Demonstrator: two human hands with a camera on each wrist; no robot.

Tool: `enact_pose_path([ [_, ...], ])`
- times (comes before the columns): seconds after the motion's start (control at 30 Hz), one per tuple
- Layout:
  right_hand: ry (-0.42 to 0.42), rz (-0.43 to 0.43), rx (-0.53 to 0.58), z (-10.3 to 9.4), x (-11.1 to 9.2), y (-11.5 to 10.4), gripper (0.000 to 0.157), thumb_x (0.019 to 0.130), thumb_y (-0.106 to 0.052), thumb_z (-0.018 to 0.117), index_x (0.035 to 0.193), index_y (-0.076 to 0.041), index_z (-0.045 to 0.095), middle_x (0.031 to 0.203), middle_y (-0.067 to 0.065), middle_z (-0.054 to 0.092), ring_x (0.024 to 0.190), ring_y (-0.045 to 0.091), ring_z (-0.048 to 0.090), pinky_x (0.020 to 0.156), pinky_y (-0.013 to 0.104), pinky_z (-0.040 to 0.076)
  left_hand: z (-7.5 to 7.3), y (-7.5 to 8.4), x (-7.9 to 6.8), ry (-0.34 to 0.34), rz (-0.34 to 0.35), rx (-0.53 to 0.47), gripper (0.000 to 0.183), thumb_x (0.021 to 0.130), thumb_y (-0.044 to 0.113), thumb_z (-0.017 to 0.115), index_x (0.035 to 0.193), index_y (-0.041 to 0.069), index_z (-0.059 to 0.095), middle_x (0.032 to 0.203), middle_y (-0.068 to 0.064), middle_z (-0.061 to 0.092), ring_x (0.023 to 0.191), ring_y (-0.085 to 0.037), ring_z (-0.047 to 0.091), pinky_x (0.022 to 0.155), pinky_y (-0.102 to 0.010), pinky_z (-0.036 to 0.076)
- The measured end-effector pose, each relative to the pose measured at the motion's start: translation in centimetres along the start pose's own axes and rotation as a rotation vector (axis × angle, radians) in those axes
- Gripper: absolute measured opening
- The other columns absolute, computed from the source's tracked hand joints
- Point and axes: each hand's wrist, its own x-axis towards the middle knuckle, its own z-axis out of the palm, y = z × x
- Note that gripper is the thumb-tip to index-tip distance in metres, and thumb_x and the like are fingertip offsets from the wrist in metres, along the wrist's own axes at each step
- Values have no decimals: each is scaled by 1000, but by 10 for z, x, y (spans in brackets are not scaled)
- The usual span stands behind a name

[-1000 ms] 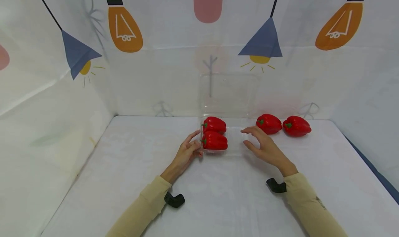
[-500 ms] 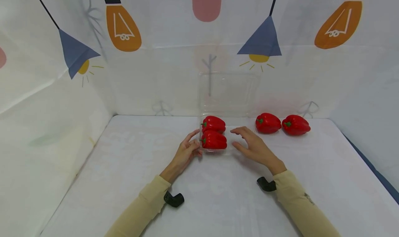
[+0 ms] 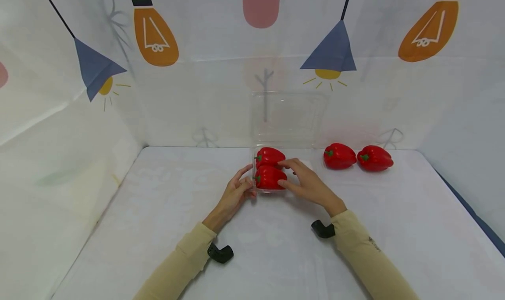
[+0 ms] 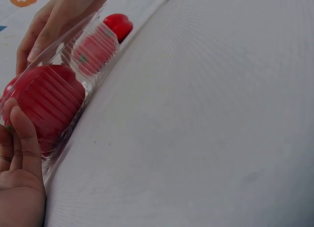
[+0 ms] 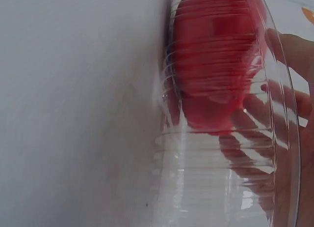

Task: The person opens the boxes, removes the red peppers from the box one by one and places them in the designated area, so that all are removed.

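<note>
A clear plastic clamshell box [image 5: 196, 187] stands at the back of the table, its raised lid [image 3: 289, 120] leaning towards the wall. Two red bell peppers lie side by side in its left part: a near bell pepper [image 3: 269, 178] and a far bell pepper [image 3: 270, 156]. My left hand [image 3: 236, 189] rests relaxed fingers against the box's left wall. Reaching into the box, my right hand [image 3: 309, 184] has its thumb and fingers about the right end of the near bell pepper. Its lower fingers show through the ribbed plastic in the right wrist view.
Two more red bell peppers, one [image 3: 339, 156] nearer the box and one [image 3: 375, 158] farther right, lie at the back of the white table [image 3: 268, 247]. Behind them hangs a white cloth wall [image 3: 213, 103] printed with lamps and bulbs.
My right hand has moved left from beside the loose peppers, over the box's right part, to the near bell pepper. The left hand and the peppers look the same.
</note>
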Motion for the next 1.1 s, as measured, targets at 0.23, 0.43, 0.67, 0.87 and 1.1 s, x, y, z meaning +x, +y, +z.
enact_pose_path([
  [0.23, -37, 60, 26, 3, 6, -4, 58, 86, -41, 66, 134, -17, 46, 128, 3, 51, 117, 25, 52, 95, 45, 50, 0, 0, 0, -5, -7, -2, 55, 96, 2, 44, 147, 13, 27, 74, 5, 55, 66, -9, 62, 66, -22, 54],
  [0.43, -59, 112, 14, 6, 11, -12, 62, 84, -48, 66, 135, -21, 45, 129, 1, 50, 113, 20, 53, 92, 41, 52, -1, 1, 0, -5, -12, 1, 54, 97, 4, 45, 147, 14, 27, 75, 5, 56, 67, -8, 63, 67, -22, 55],
  [0.67, -62, 147, 11, 10, 15, -19, 66, 80, -51, 68, 135, -22, 46, 130, 3, 47, 112, 23, 53, 89, 43, 53, 0, 1, 0, -5, -13, 6, 55, 96, 4, 45, 147, 13, 27, 74, 6, 56, 67, -8, 63, 67, -22, 54],
  [0.87, -49, 140, -10, 14, 16, -23, 67, 80, -49, 69, 135, -18, 45, 129, 6, 46, 115, 26, 52, 93, 46, 51, -1, 0, 0, -7, -16, 6, 54, 97, 6, 45, 147, 14, 27, 76, 5, 57, 68, -9, 63, 68, -22, 55],
  [1.1, -20, 135, -23, 17, 15, -23, 64, 80, -46, 70, 133, -19, 47, 127, 5, 48, 114, 26, 53, 93, 44, 52, -1, 0, -1, -5, -18, -1, 53, 97, 6, 45, 147, 15, 29, 77, 3, 57, 69, -10, 64, 69, -22, 56],
])
